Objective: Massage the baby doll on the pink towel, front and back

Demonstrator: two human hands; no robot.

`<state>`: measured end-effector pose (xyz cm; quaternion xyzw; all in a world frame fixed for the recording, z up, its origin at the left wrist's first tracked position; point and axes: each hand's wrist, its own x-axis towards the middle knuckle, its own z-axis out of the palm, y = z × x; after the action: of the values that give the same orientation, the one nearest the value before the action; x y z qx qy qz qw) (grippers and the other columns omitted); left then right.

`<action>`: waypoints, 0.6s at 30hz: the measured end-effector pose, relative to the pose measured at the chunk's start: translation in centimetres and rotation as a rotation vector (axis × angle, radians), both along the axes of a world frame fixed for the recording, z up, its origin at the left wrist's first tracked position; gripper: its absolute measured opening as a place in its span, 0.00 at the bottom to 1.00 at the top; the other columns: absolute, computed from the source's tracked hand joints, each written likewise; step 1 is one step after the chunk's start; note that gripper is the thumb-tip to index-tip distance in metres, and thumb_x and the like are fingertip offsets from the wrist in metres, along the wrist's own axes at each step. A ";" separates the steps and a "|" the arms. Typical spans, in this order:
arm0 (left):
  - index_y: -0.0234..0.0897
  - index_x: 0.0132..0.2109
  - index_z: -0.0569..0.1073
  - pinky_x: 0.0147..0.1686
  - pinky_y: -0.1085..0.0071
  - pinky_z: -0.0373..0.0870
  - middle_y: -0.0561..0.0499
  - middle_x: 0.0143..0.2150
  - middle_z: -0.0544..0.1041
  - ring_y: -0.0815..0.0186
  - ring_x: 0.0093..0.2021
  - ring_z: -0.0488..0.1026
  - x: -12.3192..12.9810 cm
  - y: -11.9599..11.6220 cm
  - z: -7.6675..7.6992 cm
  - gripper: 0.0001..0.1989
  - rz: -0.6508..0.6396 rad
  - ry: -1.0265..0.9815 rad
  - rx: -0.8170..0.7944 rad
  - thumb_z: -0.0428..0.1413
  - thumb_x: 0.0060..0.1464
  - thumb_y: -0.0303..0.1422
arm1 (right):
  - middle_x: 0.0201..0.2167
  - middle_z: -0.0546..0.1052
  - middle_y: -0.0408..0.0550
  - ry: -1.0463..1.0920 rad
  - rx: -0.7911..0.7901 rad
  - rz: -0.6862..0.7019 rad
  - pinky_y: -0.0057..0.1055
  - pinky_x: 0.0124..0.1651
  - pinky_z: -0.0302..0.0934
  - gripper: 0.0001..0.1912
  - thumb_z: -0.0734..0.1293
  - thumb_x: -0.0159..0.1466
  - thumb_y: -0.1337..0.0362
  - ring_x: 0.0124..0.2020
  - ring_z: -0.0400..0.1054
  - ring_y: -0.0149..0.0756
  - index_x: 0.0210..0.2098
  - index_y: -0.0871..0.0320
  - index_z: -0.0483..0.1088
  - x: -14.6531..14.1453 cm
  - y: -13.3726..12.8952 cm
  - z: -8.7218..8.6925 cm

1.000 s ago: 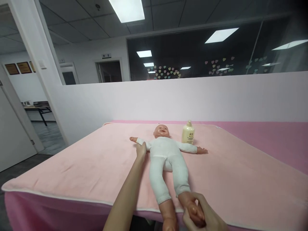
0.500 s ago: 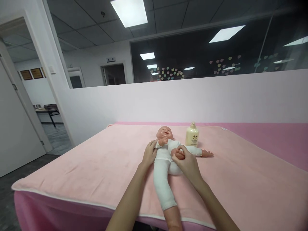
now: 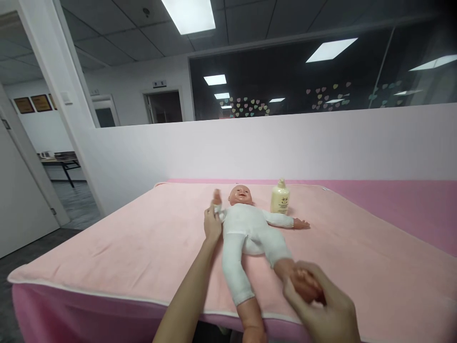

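Note:
A baby doll (image 3: 246, 221) in a white suit lies on its back on the pink blanket (image 3: 143, 238), its head toward the wall. My left hand (image 3: 213, 225) is closed round the doll's arm on the left side, with that small hand pointing up above my fingers. Near the front edge, my right hand (image 3: 321, 297) grips the doll's foot (image 3: 305, 285) on the right side, and that leg is stretched out toward me. The doll's other leg reaches over the blanket's front edge. Its other arm lies out to the right, by a pale yellow pump bottle (image 3: 280, 197).
A low white wall (image 3: 321, 143) with a window above it stands behind the blanket. Pink cloth (image 3: 410, 205) shows beyond the blanket at the right. On the left are a door (image 3: 24, 190) and a doorway with a table (image 3: 64, 164) beyond.
My right hand has pulled the doll's foot from its belly down toward me, straightening the bent leg. My left hand has moved slightly left, and the doll's arm has swung off its chest outward.

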<state>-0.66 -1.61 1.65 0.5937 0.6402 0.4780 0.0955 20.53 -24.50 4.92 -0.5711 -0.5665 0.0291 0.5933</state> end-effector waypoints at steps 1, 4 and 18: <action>0.46 0.62 0.62 0.48 0.66 0.66 0.46 0.57 0.67 0.58 0.52 0.68 0.3 -0.3 0.2 0.26 -0.068 0.137 -0.006 0.44 0.57 0.26 | 0.19 0.70 0.41 0.009 0.017 0.026 0.24 0.23 0.61 0.10 0.66 0.51 0.54 0.20 0.64 0.31 0.26 0.54 0.69 0.1 1.6 1.2; 0.53 0.61 0.64 0.47 0.66 0.65 0.49 0.58 0.65 0.58 0.53 0.66 0.9 -0.8 0.7 0.29 -0.205 0.414 -0.031 0.44 0.56 0.22 | 0.19 0.67 0.40 0.057 -0.016 0.121 0.24 0.27 0.61 0.11 0.65 0.52 0.55 0.23 0.63 0.30 0.23 0.55 0.64 -0.4 7.2 3.0; 0.38 0.61 0.56 0.46 0.64 0.68 0.43 0.51 0.73 0.59 0.48 0.72 -0.9 1.7 -0.9 0.22 -0.008 -0.320 -0.065 0.42 0.62 0.38 | 0.17 0.69 0.42 -0.137 -0.009 0.100 0.25 0.21 0.58 0.07 0.62 0.55 0.57 0.18 0.63 0.31 0.25 0.51 0.69 -2.7 0.3 -4.9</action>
<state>-1.53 0.07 0.73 0.5089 0.6296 0.5454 0.2173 17.85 -24.23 0.04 -0.5455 -0.6334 0.0219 0.5483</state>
